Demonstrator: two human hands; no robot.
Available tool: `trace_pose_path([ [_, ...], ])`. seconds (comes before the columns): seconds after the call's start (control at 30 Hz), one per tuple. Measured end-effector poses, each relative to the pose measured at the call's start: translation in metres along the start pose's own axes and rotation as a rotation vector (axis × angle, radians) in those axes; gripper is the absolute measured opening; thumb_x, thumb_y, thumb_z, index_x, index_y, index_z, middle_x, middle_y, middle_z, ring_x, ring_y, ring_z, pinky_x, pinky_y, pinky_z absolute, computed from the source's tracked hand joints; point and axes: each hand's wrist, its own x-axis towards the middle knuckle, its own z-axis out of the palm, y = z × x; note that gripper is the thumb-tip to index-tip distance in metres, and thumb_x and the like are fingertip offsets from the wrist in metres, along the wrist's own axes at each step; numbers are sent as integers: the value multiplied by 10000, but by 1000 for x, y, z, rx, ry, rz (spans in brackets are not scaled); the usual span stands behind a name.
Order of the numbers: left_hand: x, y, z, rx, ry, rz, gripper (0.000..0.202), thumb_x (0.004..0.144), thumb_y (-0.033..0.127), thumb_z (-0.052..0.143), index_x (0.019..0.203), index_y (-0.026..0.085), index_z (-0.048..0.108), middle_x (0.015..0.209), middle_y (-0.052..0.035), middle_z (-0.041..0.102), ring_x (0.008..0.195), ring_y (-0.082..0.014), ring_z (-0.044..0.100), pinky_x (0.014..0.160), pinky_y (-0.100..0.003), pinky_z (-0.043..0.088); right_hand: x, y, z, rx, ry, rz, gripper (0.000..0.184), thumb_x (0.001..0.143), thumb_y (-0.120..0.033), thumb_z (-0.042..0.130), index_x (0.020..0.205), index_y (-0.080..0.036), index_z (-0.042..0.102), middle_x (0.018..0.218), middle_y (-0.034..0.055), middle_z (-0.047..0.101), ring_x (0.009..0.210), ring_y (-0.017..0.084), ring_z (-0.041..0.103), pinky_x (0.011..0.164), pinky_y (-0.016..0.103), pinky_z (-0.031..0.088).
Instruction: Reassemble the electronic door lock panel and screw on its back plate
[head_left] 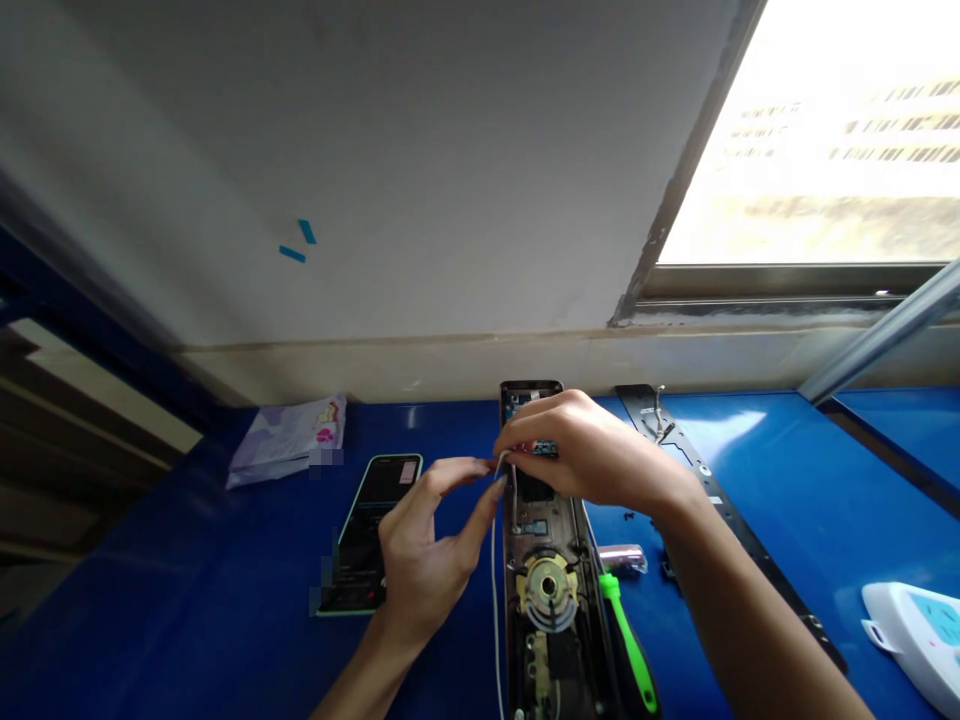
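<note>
A long black device housing (pixel 530 548), which looks like an opened smart door lock, lies lengthwise before me. Inside it are a round brass-coloured mechanism (pixel 548 588) and small circuit boards, partly covered by my right hand (pixel 577 448). Along the housing's left edge runs a thin white cable (pixel 494 590). My left hand (pixel 429 562) pinches this cable between thumb and forefinger beside the housing. Just above that spot, my right hand's fingertips close on the same cable over the housing's edge; the exact contact is partly hidden.
A phone (pixel 371 530) lies left of my left hand, with a plastic packet (pixel 289 440) farther back. Right of the housing are a green-handled screwdriver (pixel 630 645), a pink cylinder in clear wrap (pixel 622 558), a black plate (pixel 739 530) and a white device (pixel 919 640). Behind stands the wall (pixel 450 250).
</note>
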Motion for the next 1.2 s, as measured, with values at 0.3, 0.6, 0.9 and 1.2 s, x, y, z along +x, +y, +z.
trace_pose_path([
  [0.3,5,1,1,243,-118,273,156,980,165,618,1071,208,738,1226,-108,681,1098,-235,658,945,-374,579,-4,10,-3,-13,117,187,183,895,-67,727,968,-192,839,875,24,800,733,118,716,706,225,550],
  [0.6,0,2,6,202,-191,265,173,981,180,612,1105,183,733,1249,-141,672,1135,-263,646,934,-419,607,4,17,8,-27,1,132,218,916,-77,664,960,-217,825,908,19,823,801,145,742,784,257,542],
  [0.9,-2,-3,7,148,-177,229,193,963,146,643,1120,204,738,1292,-117,612,1144,-240,626,968,-402,585,2,16,10,-139,-60,160,221,920,-61,627,929,-215,785,898,29,720,771,135,644,728,248,469],
  [1.2,-6,-7,12,-35,-189,9,160,958,194,660,1101,238,717,1323,-101,629,1203,-254,641,1027,-428,558,3,3,16,-305,-89,124,212,924,-46,576,890,-168,746,826,46,644,712,133,563,672,245,416],
])
